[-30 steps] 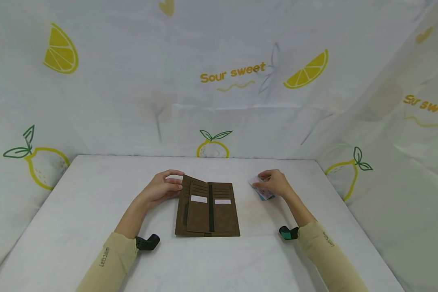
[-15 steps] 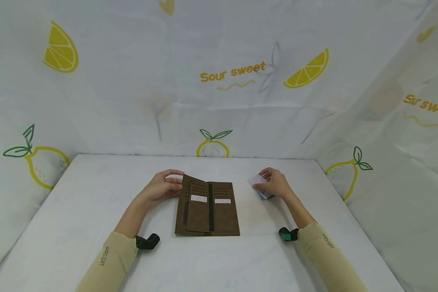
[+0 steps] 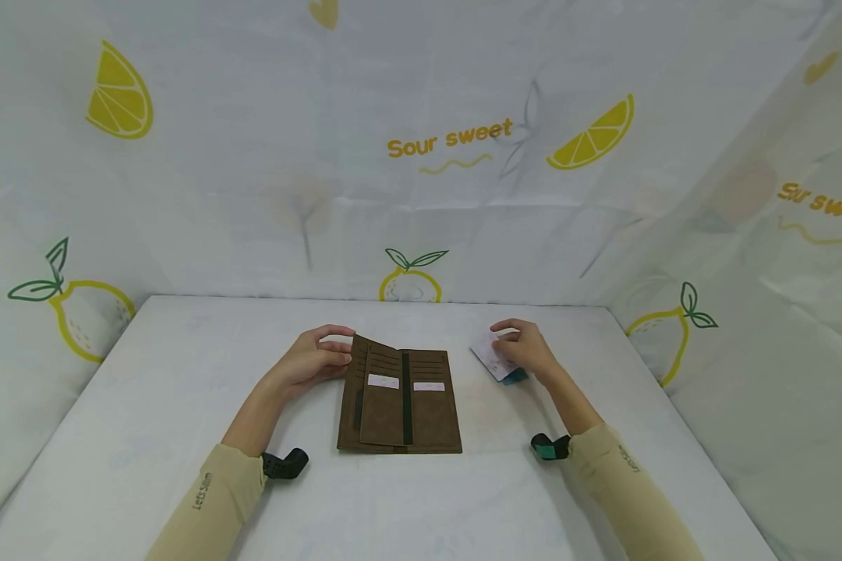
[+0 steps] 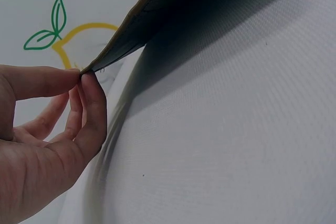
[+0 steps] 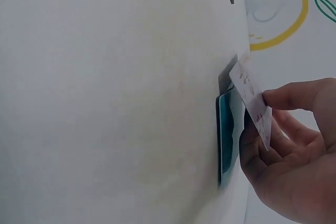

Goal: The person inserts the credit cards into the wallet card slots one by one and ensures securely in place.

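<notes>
One brown wallet (image 3: 400,401) lies open on the desk (image 3: 147,405), two cards slotted. Left hand (image 3: 312,360) pinches its flap; right hand (image 3: 526,349) pinches one white card (image 3: 487,356) above one teal card (image 3: 514,378).

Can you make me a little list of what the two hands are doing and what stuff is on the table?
left hand: pinches the raised left flap of the brown wallet
right hand: lifts a white card by its edge
teal card: lies on the table under the right hand
wallet: open, two pale cards tucked in its slots
table: white, with lemon-print walls around it
</notes>
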Motion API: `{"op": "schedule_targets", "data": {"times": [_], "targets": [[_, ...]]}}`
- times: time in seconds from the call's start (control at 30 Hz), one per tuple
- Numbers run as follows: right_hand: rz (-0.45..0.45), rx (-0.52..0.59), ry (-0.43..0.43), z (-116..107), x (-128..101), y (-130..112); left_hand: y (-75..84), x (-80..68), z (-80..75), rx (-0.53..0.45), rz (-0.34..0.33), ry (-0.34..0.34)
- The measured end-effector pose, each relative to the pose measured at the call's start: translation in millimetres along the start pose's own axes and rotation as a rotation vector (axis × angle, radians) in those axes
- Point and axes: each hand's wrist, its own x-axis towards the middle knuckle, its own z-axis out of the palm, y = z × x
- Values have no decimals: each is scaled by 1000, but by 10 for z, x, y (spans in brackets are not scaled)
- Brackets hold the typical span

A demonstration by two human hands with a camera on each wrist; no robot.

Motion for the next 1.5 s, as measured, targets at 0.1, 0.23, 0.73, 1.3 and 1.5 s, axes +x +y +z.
{"op": "schedule_targets", "data": {"times": [0.1,0.23,0.73,1.3,1.5], "targets": [[22,28,-14,57,15,-57,3,-2,0,2,-1,2],[34,33,-27,146,35,-127,0,-5,-2,4,0,3],[10,206,-16,454,59,-328,-10,-6,0,0,5,1],[-22,267,-36,562,47,-422,14,-16,8,4,-9,14],[-38,257,-27,615,38,-474,2,-2,10,4,-8,14]]}}
